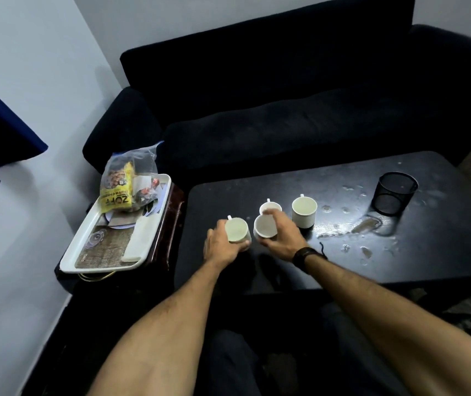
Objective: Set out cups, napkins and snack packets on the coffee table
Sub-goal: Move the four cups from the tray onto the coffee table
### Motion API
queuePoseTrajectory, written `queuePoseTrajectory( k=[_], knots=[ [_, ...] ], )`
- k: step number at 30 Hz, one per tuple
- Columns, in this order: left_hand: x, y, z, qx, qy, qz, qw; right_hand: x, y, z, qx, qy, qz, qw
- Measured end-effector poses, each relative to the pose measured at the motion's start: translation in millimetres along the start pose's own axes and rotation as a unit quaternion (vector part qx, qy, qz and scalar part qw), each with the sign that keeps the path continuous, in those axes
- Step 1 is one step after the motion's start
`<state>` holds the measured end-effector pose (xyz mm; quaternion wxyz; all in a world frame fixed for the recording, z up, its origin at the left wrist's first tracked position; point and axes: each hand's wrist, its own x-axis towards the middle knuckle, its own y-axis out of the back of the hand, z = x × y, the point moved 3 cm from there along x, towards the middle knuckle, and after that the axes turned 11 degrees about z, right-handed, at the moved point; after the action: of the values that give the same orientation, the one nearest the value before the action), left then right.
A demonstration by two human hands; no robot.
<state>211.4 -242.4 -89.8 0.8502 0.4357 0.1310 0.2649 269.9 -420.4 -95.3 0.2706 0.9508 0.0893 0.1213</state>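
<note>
On the dark bench [328,252], four white cups [303,212] stand upright, mouths up, handles pointing away. Left hand [220,244] wraps one cup [237,230]; right hand [284,234] grips another [264,226]. One snack bag [127,184] lies on the side tray [85,238].

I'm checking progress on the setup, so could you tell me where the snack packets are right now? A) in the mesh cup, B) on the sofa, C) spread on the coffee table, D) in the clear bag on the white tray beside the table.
D: the yellow snack packet sits inside the clear bag on the white tray.
</note>
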Motion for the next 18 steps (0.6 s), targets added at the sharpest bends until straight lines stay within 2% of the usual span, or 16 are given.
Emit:
queuePoseTrajectory(
  k=[4, 7, 12, 18],
  knots=[
    [34.3, 15.6, 51.3, -0.04, -0.027, 0.048, 0.998, 52.6, 51.0, -19.7, -0.012, 0.038, 0.092, 0.995],
    [64.1, 14.6, 89.5, -0.056, -0.039, 0.061, 0.996, 95.1, 85.6, -21.1, -0.032, 0.022, 0.117, 0.992],
    [107.3, -14.9, 123.1, -0.052, -0.018, 0.051, 0.997, 149.7, 108.3, 6.8, -0.002, -0.05, 0.116, 0.992],
    [148.2, -67.2, 123.0, -0.037, 0.016, 0.031, 0.999, 181.6, 87.3, 57.4, 0.015, -0.128, 0.096, 0.987]
  ],
)
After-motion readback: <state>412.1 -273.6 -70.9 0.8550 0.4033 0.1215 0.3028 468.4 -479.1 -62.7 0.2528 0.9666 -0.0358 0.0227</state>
